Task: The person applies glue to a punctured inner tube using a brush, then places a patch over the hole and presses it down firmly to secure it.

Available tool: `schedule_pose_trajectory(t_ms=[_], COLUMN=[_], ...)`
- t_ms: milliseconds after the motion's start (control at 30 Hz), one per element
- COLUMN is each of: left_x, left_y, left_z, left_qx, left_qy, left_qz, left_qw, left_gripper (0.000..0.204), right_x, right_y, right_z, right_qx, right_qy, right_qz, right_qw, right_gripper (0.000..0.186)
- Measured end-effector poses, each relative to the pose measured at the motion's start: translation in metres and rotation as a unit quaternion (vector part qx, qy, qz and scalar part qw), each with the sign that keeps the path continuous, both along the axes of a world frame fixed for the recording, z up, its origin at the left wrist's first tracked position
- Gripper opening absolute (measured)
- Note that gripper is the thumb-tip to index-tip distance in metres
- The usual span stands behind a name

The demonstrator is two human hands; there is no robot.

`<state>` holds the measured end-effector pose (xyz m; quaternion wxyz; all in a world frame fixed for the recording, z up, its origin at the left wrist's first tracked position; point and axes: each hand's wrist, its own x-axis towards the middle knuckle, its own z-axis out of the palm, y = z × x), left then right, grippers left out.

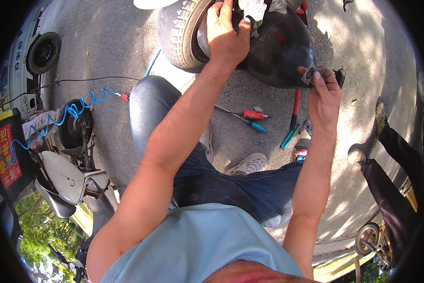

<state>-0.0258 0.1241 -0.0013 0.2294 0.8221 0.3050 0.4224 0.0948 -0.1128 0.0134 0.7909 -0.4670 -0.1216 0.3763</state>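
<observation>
A black inner tube bulges out beside a tyre at the top. My left hand lies over it by the wheel, fingers bent, thumb beside a crumpled whitish piece; what they grip is unclear. My right hand pinches a small patch, dark in the middle with a pale surround, against the tube's right part. A red-handled tool, a blue-handled one and a long red tool lie on the pavement below.
A blue coiled air hose runs left past a scooter and a parked vehicle's wheel. At right stands another person, seen by dark-trousered legs; a small wheel is behind. My knees and shoes are below the tube.
</observation>
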Motion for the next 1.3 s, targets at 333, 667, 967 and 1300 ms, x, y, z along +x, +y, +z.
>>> schedule_pose_trajectory(t_ms=[333,667,967,1300], left_x=[0.04,0.038,0.027,-0.027], left_y=[0.05,0.016,0.059,-0.066], left_z=[0.032,0.039,0.027,0.064], left_qx=[-0.505,-0.443,-0.451,-0.751], left_qy=[-0.07,-0.045,-0.063,0.109], left_qz=[-0.238,-0.091,-0.158,-0.212], left_qw=[0.827,0.891,0.876,0.616], left_gripper=[0.031,0.046,0.051,0.057], right_x=[0.009,-0.09,-0.134,-0.12], right_y=[-0.022,-0.047,-0.053,-0.054], right_z=[-0.023,0.05,0.065,0.068], right_qx=[-0.14,-0.202,-0.213,-0.171], right_qy=[0.043,-0.071,-0.343,-0.526], right_qz=[0.005,-0.027,0.017,0.044], right_qw=[0.989,0.976,0.914,0.832], right_gripper=[0.012,0.011,0.019,0.023])
